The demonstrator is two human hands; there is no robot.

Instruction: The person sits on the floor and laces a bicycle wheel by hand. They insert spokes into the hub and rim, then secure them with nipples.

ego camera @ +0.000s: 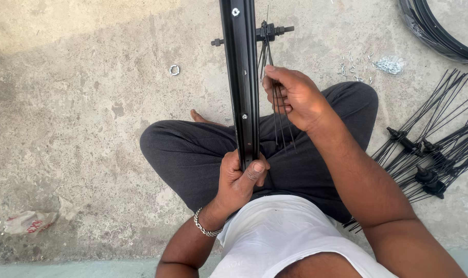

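Left hand: I see it gripping black wheel rim.
Right hand: pinching loose spokes hanging from hub.
Progress: lacing barely begun, I judge.

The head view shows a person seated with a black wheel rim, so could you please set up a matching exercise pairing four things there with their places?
Things:
1. black wheel rim
2. loose spokes
3. metal ring
4. spoked hubs

Places:
A. pinched in the right hand
B. alone on the concrete floor, left of the rim
C. gripped at its near end by the left hand
D. piled on the floor at the right

Pairs: 1-C, 2-A, 3-B, 4-D
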